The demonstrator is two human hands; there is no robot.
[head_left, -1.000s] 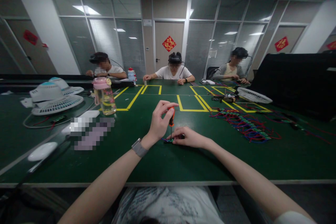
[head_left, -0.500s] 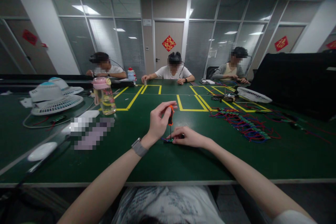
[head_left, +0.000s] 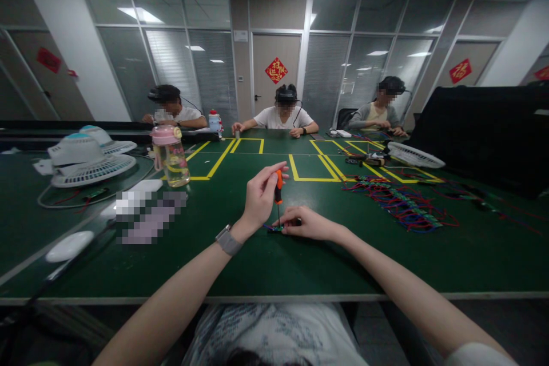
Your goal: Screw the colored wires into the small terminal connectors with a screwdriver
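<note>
My left hand (head_left: 259,194) is closed on an orange and black screwdriver (head_left: 278,187), held upright with its thin shaft pointing down. The tip meets a small green circuit board (head_left: 277,229) lying on the green table (head_left: 309,269). My right hand (head_left: 307,223) pinches the board's right end, fingers curled low against the tabletop. Part of the board is hidden behind those fingertips. A blue wire shows at its left end.
Wired circuit boards (head_left: 394,203) lie in a row at right, near a black case (head_left: 484,137). A pink-lidded bottle (head_left: 170,157), white fan parts (head_left: 92,160) and a white mouse-like object (head_left: 69,247) are at left. Several people sit across the table.
The screwdriver's handle has turned slightly in my left hand, whose fingers have shifted a little upward. My right hand and the board stay in place.
</note>
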